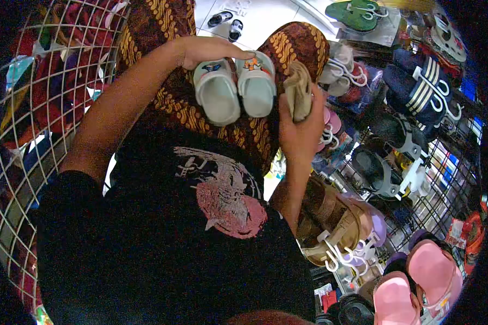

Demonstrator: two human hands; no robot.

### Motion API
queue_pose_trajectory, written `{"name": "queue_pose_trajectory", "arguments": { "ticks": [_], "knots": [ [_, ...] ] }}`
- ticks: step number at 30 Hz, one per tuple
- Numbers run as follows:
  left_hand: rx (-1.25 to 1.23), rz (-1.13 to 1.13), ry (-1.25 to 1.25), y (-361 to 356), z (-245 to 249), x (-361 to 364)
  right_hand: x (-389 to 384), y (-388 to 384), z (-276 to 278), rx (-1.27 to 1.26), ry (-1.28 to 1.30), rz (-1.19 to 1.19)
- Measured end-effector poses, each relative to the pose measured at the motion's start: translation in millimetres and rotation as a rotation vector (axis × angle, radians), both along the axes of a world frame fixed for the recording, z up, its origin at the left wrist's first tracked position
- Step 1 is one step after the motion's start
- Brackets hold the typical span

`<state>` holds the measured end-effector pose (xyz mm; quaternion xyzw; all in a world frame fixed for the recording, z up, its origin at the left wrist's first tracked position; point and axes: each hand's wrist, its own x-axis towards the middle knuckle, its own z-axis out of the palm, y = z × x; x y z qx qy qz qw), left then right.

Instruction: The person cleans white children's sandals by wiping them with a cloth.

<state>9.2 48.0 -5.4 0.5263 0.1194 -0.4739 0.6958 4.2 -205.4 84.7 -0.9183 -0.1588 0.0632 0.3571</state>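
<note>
Our left hand (203, 50) is clamped on 2 pale grey-green foam clogs (257, 98) above our brown-and-gold patterned lap (174, 103), thumb by the colourful charms (253, 64). Our right hand (300, 129) is closed around a crumpled beige cloth (298, 93). We'd guess the clogs are light, springy and tough, maybe slick if damp; best hold is the firm uppers, clear of those charms.

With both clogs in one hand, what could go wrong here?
The left hand seems to grip both clogs alone, so one may slip. The cloth in the right hand might catch the orange charm. The right forearm might brush the hanging brown sandals.
</note>
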Motion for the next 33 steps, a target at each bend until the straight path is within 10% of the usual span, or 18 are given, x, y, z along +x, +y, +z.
{"name": "queue_pose_trajectory", "arguments": {
  "ticks": [13,33],
  "knots": [
    [-0.372,0.381,0.008,-33.2,31.5,-52.6,-62.7,-19.6,58.1,-0.217,0.266,-0.009],
    [-0.098,0.014,-0.296,-7.3,70.8,-31.5,-69.8,-30.1,62.5,-0.204,0.42,0.234]
  ]
}}
